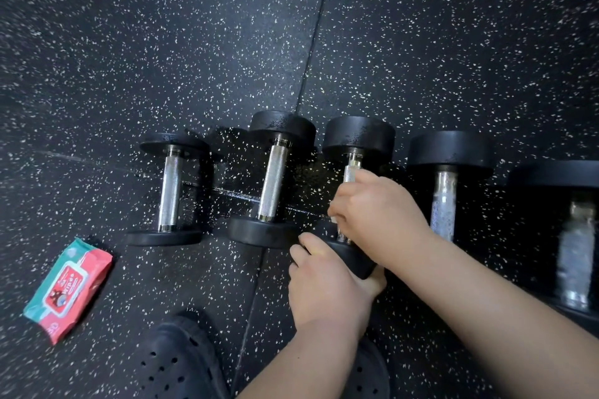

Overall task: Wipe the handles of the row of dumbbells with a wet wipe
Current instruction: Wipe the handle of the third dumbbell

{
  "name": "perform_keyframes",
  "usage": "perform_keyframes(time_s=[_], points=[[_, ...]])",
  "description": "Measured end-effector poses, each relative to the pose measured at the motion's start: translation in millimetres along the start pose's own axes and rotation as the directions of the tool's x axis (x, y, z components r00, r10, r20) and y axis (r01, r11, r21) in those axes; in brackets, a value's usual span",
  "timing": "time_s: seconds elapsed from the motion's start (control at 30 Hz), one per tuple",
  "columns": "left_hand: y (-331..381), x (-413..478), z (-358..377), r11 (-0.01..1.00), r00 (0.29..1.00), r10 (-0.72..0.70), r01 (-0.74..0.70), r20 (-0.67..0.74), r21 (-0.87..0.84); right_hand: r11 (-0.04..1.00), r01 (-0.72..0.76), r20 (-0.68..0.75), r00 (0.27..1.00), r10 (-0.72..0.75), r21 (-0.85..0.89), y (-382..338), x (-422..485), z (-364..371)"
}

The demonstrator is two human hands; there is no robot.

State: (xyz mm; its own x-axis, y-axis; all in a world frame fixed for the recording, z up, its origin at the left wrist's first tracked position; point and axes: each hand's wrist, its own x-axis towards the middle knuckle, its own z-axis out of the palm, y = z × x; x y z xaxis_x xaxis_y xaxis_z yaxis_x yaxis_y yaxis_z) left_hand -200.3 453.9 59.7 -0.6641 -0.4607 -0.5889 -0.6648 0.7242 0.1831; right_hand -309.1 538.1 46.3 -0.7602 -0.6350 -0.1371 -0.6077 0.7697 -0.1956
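Note:
Several black dumbbells with knurled steel handles lie side by side on the speckled rubber floor. My right hand point(376, 214) is curled round the handle of the third dumbbell point(358, 136), and a sliver of white wet wipe point(333, 220) shows at its fingertips. My left hand point(327, 282) grips the near black head of that same dumbbell. The first dumbbell point(170, 188) and second dumbbell point(274, 181) lie to the left with bare handles. The fourth dumbbell point(445, 201) and fifth dumbbell point(577, 253) lie to the right, their handles glistening.
A red and teal pack of wet wipes point(68, 288) lies on the floor at the lower left. My black perforated shoes point(181, 363) stand at the bottom edge. A seam between floor mats point(311, 52) runs from top to bottom.

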Motion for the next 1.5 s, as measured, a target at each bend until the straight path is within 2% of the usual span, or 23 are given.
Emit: perform_keyframes(time_s=[0.1,0.17,0.27,0.33,0.37,0.43,0.57,0.73,0.83,0.93,1.07,1.13,1.2,1.27,1.37,1.5], points=[[1,-1,-1,1.000,1.000,0.003,-0.003,0.002,0.001,0.999,0.008,-0.103,0.995,-0.002,0.052,3,-13,2],[1,-1,-2,1.000,1.000,0.003,-0.003,0.009,-0.003,0.999,-0.001,-0.100,0.995,0.006,0.052,0,-10,2],[1,-2,-4,1.000,1.000,0.009,-0.008,0.026,-0.018,1.000,-0.029,0.097,0.995,0.028,0.010,-10,6,-1],[1,-2,-6,0.999,0.999,0.016,-0.015,0.038,-0.028,0.999,-0.031,0.267,0.963,0.040,-0.037,-21,15,-9],[1,-1,-7,0.999,0.999,0.016,-0.015,0.044,-0.033,0.996,-0.046,0.305,0.950,0.067,-0.077,-27,19,-14],[0,-1,-7,0.999,0.998,0.017,-0.014,0.055,-0.043,0.986,-0.075,0.313,0.942,0.119,-0.148,-34,24,-22],[0,-1,-5,0.999,0.999,0.006,-0.005,0.044,-0.032,0.988,-0.085,0.353,0.927,0.126,-0.129,-26,19,-26],[0,-1,-2,1.000,1.000,0.004,-0.004,0.026,-0.021,0.990,-0.121,0.221,0.966,0.135,-0.077,-13,3,-13],[0,-1,-3,1.000,1.000,0.008,-0.008,0.018,-0.015,0.994,-0.105,0.220,0.969,0.109,-0.031,-17,9,-13],[1,-1,-4,1.000,0.999,0.005,-0.005,0.033,-0.017,0.991,-0.131,0.302,0.944,0.134,-0.029,-21,23,-14],[1,-2,-4,1.000,1.000,0.010,-0.010,0.018,0.002,0.989,-0.150,0.183,0.972,0.146,0.010,-14,13,-8],[2,-1,-4,1.000,1.000,0.011,-0.011,0.016,0.011,0.990,-0.125,0.025,0.992,0.124,0.058,-9,-4,-5],[2,-1,-3,1.000,1.000,0.014,-0.014,0.004,0.021,0.974,-0.106,-0.187,0.972,0.144,0.198,-4,-20,-1],[1,-1,-3,0.999,1.000,0.022,-0.022,-0.013,0.033,0.936,-0.090,-0.275,0.942,0.191,0.341,-2,-33,5],[1,-2,-2,0.999,0.999,0.023,-0.022,-0.024,0.044,0.840,-0.152,-0.220,0.927,0.304,0.521,-1,-42,7],[1,-1,-1,0.999,1.000,0.007,-0.006,-0.029,0.033,0.668,-0.338,-0.021,0.884,0.467,0.663,3,-44,6]])
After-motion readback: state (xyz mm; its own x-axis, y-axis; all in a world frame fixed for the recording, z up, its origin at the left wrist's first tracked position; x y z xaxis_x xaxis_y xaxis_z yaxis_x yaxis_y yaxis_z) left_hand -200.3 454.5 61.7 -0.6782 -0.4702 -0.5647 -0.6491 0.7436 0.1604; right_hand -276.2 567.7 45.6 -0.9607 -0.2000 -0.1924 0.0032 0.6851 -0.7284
